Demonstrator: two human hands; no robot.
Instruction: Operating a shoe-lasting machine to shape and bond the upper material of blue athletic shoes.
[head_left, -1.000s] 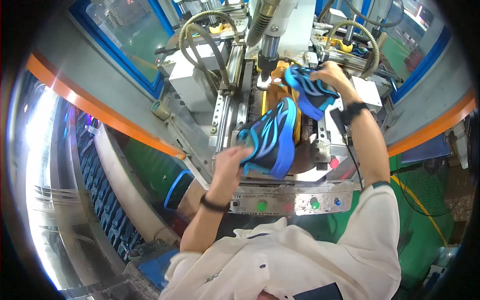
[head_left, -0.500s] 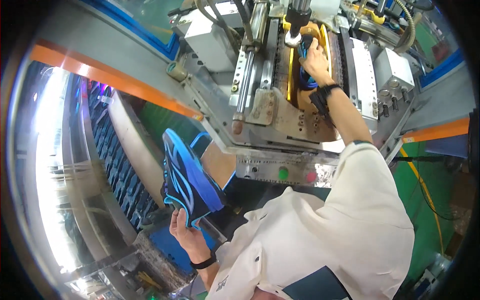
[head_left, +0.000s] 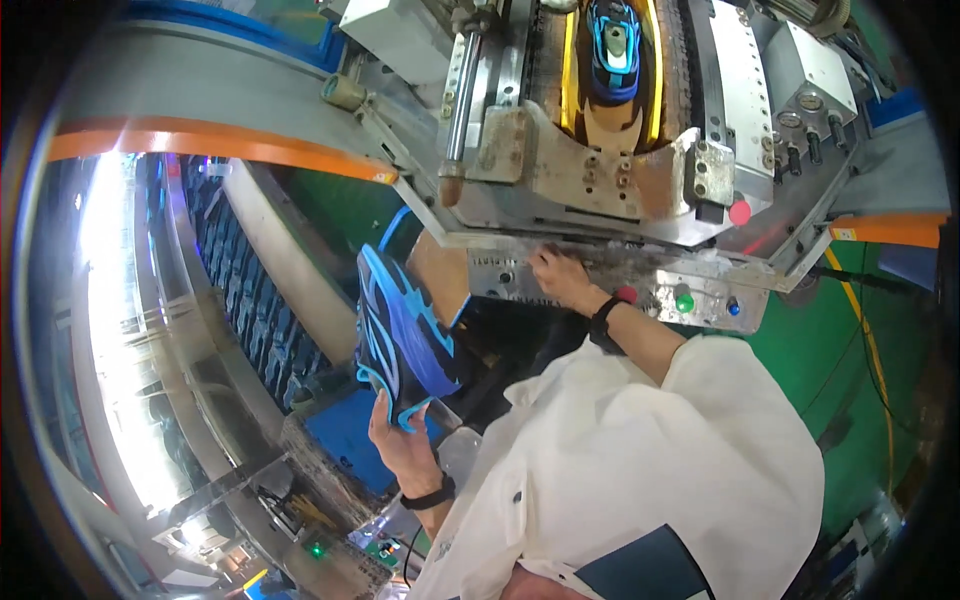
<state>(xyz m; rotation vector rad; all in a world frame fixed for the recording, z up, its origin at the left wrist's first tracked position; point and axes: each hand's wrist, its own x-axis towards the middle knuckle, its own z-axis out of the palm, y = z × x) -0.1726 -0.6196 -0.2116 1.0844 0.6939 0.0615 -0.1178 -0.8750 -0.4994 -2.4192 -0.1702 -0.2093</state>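
Observation:
My left hand (head_left: pixel 402 445) is closed on the collar of a black sneaker (head_left: pixel 400 330) with light-blue lines and a blue-purple sole, held heel down, toe up. My right hand (head_left: pixel 562 277) is at the control panel (head_left: pixel 505 262) on the front of the machine, fingers curled, nothing seen in them. It covers the spot of the panel's left green button. Inside the machine, between two yellow strips, sits a second sneaker (head_left: pixel 616 78), black and blue, opening upward. Neither hand touches that one.
Red button (head_left: pixel 625 294), another green button (head_left: pixel 684 302) and a blue button (head_left: pixel 733 306) line the panel. To the left runs a bright-lit conveyor (head_left: pixel 250 290) with dark-blue shapes. An orange rail (head_left: pixel 220 140) crosses at the left, and a brown board (head_left: pixel 437 280) stands behind the held sneaker.
My right hand has left the sneaker in the machine and come down to the control panel. My left hand still holds its sneaker, now more upright. The view has shifted downward.

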